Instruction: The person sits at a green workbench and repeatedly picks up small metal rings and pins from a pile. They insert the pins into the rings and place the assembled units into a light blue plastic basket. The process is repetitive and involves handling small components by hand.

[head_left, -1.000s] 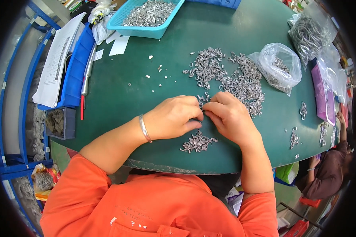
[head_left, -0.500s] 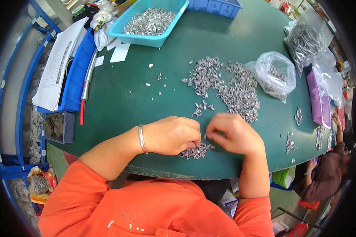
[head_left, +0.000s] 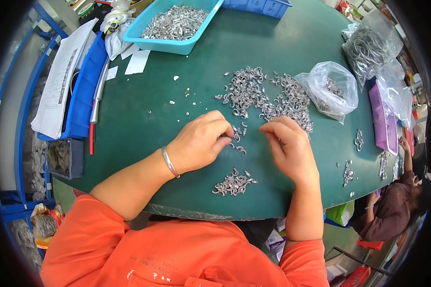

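Note:
Small silver-grey curved metal pieces, like open rings, lie on the green table (head_left: 143,119). My left hand (head_left: 196,142), a metal bangle (head_left: 169,161) at its wrist, is closed in a pinch beside a few loose pieces (head_left: 238,149); its fingertips hide what they hold, if anything. Opposite it, my right hand (head_left: 290,149) has thumb and forefinger bent close together at the near edge of the large heap of pieces (head_left: 285,98); nothing shows clearly between them. A smaller heap (head_left: 234,183) lies nearer my body, below both hands.
A turquoise basket (head_left: 187,46) of metal pieces and a blue bin (head_left: 258,8) stand at the back. Clear plastic bags (head_left: 328,88) and a pink basket (head_left: 382,119) are on the right. Papers (head_left: 62,81) rest on a blue tray at left. Another person (head_left: 390,210) sits at right.
Both hands have moved away from the small near heap, up the table: the left to the loose pieces, the right to the large heap's edge. The near heap is now uncovered.

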Demonstrator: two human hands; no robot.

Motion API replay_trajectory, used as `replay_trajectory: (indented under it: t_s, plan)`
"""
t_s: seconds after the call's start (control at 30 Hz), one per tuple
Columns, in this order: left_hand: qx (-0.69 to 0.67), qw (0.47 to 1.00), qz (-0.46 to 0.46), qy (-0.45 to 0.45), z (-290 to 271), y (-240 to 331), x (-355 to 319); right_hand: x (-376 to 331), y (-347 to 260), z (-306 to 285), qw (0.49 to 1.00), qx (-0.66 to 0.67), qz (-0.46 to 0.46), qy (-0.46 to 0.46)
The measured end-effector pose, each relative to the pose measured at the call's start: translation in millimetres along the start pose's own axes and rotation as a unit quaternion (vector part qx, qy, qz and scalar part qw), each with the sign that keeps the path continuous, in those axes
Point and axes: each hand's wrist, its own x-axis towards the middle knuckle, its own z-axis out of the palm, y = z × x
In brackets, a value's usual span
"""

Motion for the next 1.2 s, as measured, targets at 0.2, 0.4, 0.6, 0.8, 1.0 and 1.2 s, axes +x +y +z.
replay_trajectory:
  t_s: [0.2,0.4,0.6,0.8,1.0,1.2]
  plan:
    - [0.006,0.999,0.034,-0.018,-0.5,-0.8,0.6,-1.8,-5.5,11.2,0.995,0.026,-0.050,-0.087]
    - [-0.101,0.994,-0.044,0.009,-0.8,8.7,2.6,-0.4,-9.5,11.1,0.994,0.003,-0.088,-0.062]
    - [-0.059,0.998,-0.005,0.001,-0.6,9.9,1.1,-2.4,-5.9,1.3,0.990,0.088,0.013,-0.113]
    - [-0.059,0.997,0.038,-0.021,12.5,13.9,0.4,-0.3,-15.6,0.0,0.977,0.165,0.056,-0.122]
    - [-0.121,0.992,0.003,-0.043,7.1,19.9,-0.1,-0.7,-12.8,-0.2,0.966,0.207,0.040,-0.149]
    - [-0.163,0.974,-0.004,-0.159,-1.4,23.9,-2.4,0.1,-7.5,-10.6,0.937,0.247,0.030,-0.244]
